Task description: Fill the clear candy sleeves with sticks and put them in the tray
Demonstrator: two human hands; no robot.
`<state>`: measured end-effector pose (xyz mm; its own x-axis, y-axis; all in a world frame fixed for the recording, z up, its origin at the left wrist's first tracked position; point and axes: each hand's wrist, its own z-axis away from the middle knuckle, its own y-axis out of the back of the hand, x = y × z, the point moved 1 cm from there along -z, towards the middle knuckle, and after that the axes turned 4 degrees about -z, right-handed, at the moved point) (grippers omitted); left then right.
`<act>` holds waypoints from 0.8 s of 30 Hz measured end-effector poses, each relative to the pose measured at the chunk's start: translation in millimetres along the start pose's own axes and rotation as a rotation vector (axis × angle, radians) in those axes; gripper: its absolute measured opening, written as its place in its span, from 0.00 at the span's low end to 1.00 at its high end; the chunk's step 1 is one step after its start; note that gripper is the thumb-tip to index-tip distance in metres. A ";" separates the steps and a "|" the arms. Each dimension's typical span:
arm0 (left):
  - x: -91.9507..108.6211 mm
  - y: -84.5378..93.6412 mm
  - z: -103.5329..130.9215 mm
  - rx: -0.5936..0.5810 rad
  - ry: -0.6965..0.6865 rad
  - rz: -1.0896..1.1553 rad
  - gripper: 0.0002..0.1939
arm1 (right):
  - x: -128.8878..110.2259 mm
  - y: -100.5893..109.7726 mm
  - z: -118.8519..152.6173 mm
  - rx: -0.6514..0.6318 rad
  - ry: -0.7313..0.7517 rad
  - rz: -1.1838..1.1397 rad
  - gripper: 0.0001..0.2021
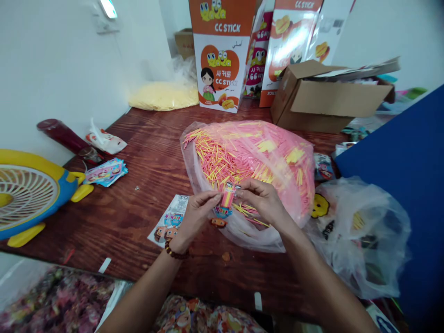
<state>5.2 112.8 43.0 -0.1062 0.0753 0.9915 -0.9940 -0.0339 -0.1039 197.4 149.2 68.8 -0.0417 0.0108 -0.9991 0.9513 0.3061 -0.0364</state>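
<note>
Between my two hands hangs a small printed packet (pixel 226 199) with pink and yellow sticks showing in it. My left hand (pixel 199 210) pinches its left edge, a beaded bracelet on the wrist. The fingers of my right hand (pixel 262 199) are closed on its upper right side. Right behind them lies a large open clear bag (pixel 189 159) full of pink and yellow sticks (pixel 217 159). Flat printed packets (pixel 169 219) rest on the wooden table (pixel 138 185), partly behind my left wrist.
A yellow and blue fan (pixel 31 194), a dark red bottle (pixel 64 136) and blue packets (pixel 107 172) are at the left. Tall printed boxes (pixel 222 60) and an open carton (pixel 312 101) stand behind. At the right are a plastic bag (pixel 378 236) and a blue panel (pixel 398 152).
</note>
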 end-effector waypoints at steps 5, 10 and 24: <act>-7.1 1.7 1.0 -0.236 0.241 0.110 0.17 | 18.2 -5.2 -1.9 0.085 -0.055 -0.050 0.11; -18.1 5.8 2.8 -0.198 0.251 0.025 0.16 | 31.3 -10.1 1.8 0.032 -0.157 -0.128 0.10; -44.8 24.7 2.9 -0.204 0.210 -0.286 0.14 | 58.5 -16.5 -7.3 -0.069 -0.090 0.218 0.10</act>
<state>-14.5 105.7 -3.8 0.1933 0.2553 0.9474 -0.9666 0.2150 0.1393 177.0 151.7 11.1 0.1927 0.0000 -0.9813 0.9116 0.3700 0.1790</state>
